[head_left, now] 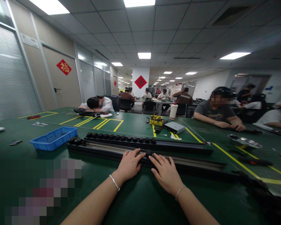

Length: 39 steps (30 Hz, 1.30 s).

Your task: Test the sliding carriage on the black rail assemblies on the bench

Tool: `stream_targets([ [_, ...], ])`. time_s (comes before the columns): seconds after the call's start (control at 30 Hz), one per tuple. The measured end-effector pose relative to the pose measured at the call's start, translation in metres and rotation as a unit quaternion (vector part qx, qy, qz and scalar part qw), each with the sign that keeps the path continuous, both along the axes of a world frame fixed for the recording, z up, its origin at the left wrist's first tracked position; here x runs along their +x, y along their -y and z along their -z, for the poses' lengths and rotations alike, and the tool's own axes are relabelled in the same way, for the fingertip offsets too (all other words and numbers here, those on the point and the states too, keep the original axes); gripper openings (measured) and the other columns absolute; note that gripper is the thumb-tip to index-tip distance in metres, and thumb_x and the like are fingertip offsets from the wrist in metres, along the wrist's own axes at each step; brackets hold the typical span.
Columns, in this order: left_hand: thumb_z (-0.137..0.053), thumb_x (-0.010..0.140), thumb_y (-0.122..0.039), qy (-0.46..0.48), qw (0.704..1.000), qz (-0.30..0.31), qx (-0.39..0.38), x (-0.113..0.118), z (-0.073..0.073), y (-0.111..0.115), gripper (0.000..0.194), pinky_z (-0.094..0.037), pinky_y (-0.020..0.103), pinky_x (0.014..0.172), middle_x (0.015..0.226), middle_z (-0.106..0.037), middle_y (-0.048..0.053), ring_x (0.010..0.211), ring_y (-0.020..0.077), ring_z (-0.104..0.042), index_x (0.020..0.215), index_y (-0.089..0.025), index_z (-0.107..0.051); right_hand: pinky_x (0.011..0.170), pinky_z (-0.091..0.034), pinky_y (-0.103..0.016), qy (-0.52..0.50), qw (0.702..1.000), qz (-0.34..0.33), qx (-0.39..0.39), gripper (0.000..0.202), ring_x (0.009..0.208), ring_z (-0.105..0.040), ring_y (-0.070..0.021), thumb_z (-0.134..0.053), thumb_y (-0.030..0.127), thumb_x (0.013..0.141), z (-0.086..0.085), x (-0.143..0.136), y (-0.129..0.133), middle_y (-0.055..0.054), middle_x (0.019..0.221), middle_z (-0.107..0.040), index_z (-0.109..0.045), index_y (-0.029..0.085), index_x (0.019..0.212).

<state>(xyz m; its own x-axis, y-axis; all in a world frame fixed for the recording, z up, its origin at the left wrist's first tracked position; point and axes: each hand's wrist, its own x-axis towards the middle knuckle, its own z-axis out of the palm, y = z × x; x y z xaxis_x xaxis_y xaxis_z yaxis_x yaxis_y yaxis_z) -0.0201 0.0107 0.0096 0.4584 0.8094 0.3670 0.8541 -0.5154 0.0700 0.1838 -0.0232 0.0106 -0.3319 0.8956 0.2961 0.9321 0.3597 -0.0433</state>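
Observation:
A small black knob-like part [148, 153] sits in the near black rail [96, 151], a long channel with a pale strip inside. On the part's left side, my left hand [130, 163] reaches over the rail, its fingers stretched out and a fingertip at the part. My right hand [166, 173] comes from the other side, fingers spread, its index fingertip close against the part. Neither hand wraps round it. Behind lies a second black rail [182, 146] with a row of several similar black parts [123, 138]. More such black parts [77, 141] sit at the near rail's left end.
A blue tray [53, 139] stands left of the rails on the green table [96, 190]. Beyond them are a grey box [174, 127], a yellow holder with cables [156, 120] and a white cup [173, 111]. A metal dish [244, 141] lies right. People sit around.

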Motion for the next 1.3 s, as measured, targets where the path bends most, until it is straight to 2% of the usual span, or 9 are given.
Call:
stream_targets([
  [0.13,-0.049,0.081,-0.026,0.002,1.000,0.031,-0.005,0.004,-0.003,0.002,0.046,-0.028,0.040,0.099,0.132,-0.049,0.003,0.116,0.0219,-0.045,0.126,-0.029,-0.044,0.104,-0.014,-0.057,0.006,1.000,0.012,-0.006,0.049,0.127,-0.034,-0.0257,-0.036,0.040,0.087,0.001,-0.005,0.000,-0.001,0.143,-0.038,-0.038,0.037,0.136],
  [0.27,-0.049,0.080,-0.025,0.008,0.999,0.043,-0.009,0.006,-0.006,0.005,0.047,-0.030,0.038,0.096,0.128,-0.052,0.001,0.112,0.0208,-0.047,0.127,-0.030,-0.044,0.104,-0.014,-0.056,0.011,1.000,0.018,0.006,0.055,0.125,-0.036,-0.0253,-0.041,0.029,0.082,0.001,-0.007,0.001,-0.001,0.142,-0.039,-0.037,0.036,0.137],
  [0.43,-0.049,0.079,-0.025,-0.006,0.999,0.039,-0.017,0.006,-0.009,0.007,0.051,-0.031,0.038,0.094,0.126,-0.053,0.000,0.110,0.0214,-0.047,0.129,-0.034,-0.042,0.103,-0.016,-0.054,0.016,0.999,0.024,0.026,0.062,0.123,-0.037,-0.0244,-0.042,0.021,0.078,0.003,-0.008,0.001,-0.003,0.142,-0.040,-0.035,0.037,0.138],
  [0.63,-0.048,0.081,-0.027,-0.024,0.999,0.027,-0.020,0.007,-0.010,0.006,0.048,-0.032,0.038,0.091,0.111,-0.058,0.003,0.103,0.0221,-0.049,0.128,-0.034,-0.043,0.104,-0.017,-0.051,0.030,0.999,0.024,0.035,0.065,0.122,-0.039,-0.0238,-0.043,0.018,0.077,0.005,-0.007,0.000,-0.005,0.140,-0.042,-0.034,0.038,0.138],
  [0.8,-0.047,0.081,-0.029,-0.045,0.999,0.007,-0.005,0.009,-0.008,0.005,0.049,-0.033,0.038,0.087,0.103,-0.057,0.005,0.098,0.0237,-0.050,0.129,-0.034,-0.041,0.103,-0.020,-0.047,0.056,0.996,0.042,0.049,0.068,0.119,-0.043,-0.0251,-0.044,0.014,0.075,0.008,-0.009,-0.004,-0.011,0.136,-0.044,-0.034,0.033,0.139],
  [1.03,-0.049,0.079,-0.028,-0.052,0.999,0.013,0.009,0.010,-0.007,0.008,0.053,-0.033,0.039,0.087,0.103,-0.056,0.005,0.098,0.0247,-0.049,0.131,-0.033,-0.038,0.100,-0.023,-0.047,0.092,0.993,0.040,0.058,0.060,0.113,-0.048,-0.0277,-0.037,0.016,0.081,0.005,-0.016,-0.004,-0.015,0.133,-0.047,-0.035,0.028,0.140],
  [1.2,-0.050,0.080,-0.030,-0.040,0.999,0.011,0.001,0.010,-0.006,0.007,0.051,-0.031,0.039,0.093,0.114,-0.055,0.008,0.106,0.0253,-0.047,0.129,-0.021,-0.040,0.098,-0.024,-0.044,0.089,0.993,0.049,0.055,0.057,0.111,-0.049,-0.0268,-0.041,0.017,0.080,0.004,-0.014,-0.004,-0.014,0.134,-0.045,-0.042,0.031,0.135],
  [1.3,-0.051,0.080,-0.032,-0.043,0.999,0.011,0.000,0.010,-0.006,0.007,0.046,-0.031,0.038,0.092,0.113,-0.056,0.008,0.105,0.0246,-0.047,0.124,-0.021,-0.043,0.098,-0.024,-0.041,0.083,0.994,0.059,0.045,0.055,0.110,-0.049,-0.0255,-0.041,0.016,0.080,0.002,-0.012,-0.004,-0.014,0.134,-0.045,-0.044,0.030,0.133],
])
